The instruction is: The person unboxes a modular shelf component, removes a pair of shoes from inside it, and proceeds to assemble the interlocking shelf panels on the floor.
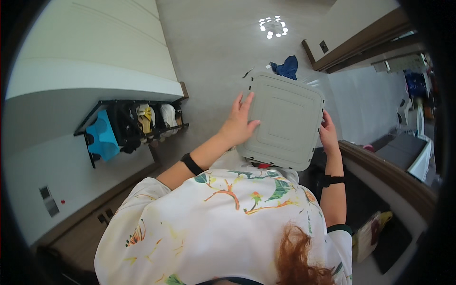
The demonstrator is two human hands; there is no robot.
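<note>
A pale grey square plastic lid (pixel 289 118) with raised nested outlines and dark notches along its edges is in front of my body, slightly tilted. My left hand (pixel 239 121) touches its left side, thumb lying on the top face and the visible fingers stretched apart along the edge. Curled at the opposite edge, my right hand (pixel 327 133) holds the lid, its fingertips partly hidden. What lies under the lid is mostly covered; a bit of red (pixel 262 165) peeks out below its near edge. Both wrists wear black bands.
A black shoe rack (pixel 135 102) with several shoes and a blue plastic stool (pixel 102 137) stands by the left wall. Dark blue cloth (pixel 286 67) lies on the grey floor (pixel 213 47) beyond the lid. At right are a wooden door frame (pixel 380 164) and a bag (pixel 372 236).
</note>
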